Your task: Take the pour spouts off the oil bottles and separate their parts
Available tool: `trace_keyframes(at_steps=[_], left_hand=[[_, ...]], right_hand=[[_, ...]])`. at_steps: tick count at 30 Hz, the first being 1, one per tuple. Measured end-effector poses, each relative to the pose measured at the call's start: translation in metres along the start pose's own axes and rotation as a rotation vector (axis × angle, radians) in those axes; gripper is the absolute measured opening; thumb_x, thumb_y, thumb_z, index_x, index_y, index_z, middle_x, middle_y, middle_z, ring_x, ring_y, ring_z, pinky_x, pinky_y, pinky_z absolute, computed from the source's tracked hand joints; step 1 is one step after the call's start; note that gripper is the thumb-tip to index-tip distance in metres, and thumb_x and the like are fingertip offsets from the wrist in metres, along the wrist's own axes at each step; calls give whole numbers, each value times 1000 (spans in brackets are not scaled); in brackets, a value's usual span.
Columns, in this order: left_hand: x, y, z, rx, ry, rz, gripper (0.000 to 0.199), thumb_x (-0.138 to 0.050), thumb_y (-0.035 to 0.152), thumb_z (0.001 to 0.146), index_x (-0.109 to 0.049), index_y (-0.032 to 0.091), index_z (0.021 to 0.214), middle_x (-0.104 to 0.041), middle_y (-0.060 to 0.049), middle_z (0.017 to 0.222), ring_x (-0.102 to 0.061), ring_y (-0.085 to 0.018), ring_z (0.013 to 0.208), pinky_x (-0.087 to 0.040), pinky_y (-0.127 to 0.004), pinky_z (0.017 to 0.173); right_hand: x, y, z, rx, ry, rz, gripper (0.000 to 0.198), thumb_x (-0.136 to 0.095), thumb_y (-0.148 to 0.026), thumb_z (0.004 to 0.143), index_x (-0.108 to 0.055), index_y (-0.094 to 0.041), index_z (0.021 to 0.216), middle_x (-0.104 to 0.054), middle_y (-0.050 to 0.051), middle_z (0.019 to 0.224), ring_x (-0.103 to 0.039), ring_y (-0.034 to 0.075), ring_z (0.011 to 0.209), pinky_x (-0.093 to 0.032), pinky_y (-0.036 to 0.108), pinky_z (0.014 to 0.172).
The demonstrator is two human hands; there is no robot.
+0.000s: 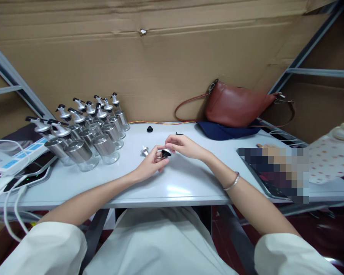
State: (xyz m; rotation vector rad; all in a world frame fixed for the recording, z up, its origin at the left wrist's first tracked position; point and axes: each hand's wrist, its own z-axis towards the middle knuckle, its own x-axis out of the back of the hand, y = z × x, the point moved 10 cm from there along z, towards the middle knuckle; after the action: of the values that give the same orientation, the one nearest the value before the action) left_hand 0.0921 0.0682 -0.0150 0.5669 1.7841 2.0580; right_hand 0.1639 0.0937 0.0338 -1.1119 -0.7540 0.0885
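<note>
- Evidently, the left hand (150, 164) is the holding one: its thumb and fingers close around a black-and-silver stopper (166, 153), lifted clear of the table (157, 189).
- Just above it, the right hand (185, 146) comes in palm down, thumb and forefinger drawn narrow at the stopper's edge; whether they pinch a small part or merely touch, I cannot tell.
- The step in hand looks like close two-handed work on this stopper, probably fitting or adjusting one of its parts.
- As I judge it, the next move calls for a steady left grip, with the right fingertips lined up squarely and pressing lightly, since so small a part could slip.
- Just beyond the left fingers lies a small silver spout (145, 151), partly hidden by them.
- Farther back sit a black cap (150, 129) and, behind the right hand, a dark piece (179, 133) too covered to identify.
- Well to the left stand glass bottles (78, 153) with metal sleeves, closely grouped, silver spouts on top.
</note>
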Motion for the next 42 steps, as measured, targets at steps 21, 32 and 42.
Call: trace_keyframes(at_steps=[21, 32, 42], left_hand=[[30, 30, -8, -134, 284, 484, 43, -56, 53, 78, -34, 19, 66, -28, 8, 56, -26, -6, 50, -21, -21, 49], [34, 43, -8, -322, 286, 879, 35, -64, 50, 75, -46, 21, 81, -45, 5, 67, -37, -9, 53, -31, -22, 58], [33, 59, -6, -464, 215, 958, 20, -53, 38, 85, -56, 20, 93, -52, -1, 78, -47, -13, 62, -38, -26, 69]], right_hand=[[-2, -30, -9, 117, 95, -278, 31, -57, -45, 78, -55, -17, 66, -55, -1, 61, -49, 12, 59, -35, 22, 57], [9, -26, -10, 77, 174, -396, 19, -51, -24, 72, -63, -15, 83, -62, 1, 64, -53, 13, 60, -37, 22, 58], [9, -26, -8, 23, 132, -449, 20, -38, -18, 76, -57, -16, 68, -56, -1, 55, -46, 11, 53, -32, 22, 55]])
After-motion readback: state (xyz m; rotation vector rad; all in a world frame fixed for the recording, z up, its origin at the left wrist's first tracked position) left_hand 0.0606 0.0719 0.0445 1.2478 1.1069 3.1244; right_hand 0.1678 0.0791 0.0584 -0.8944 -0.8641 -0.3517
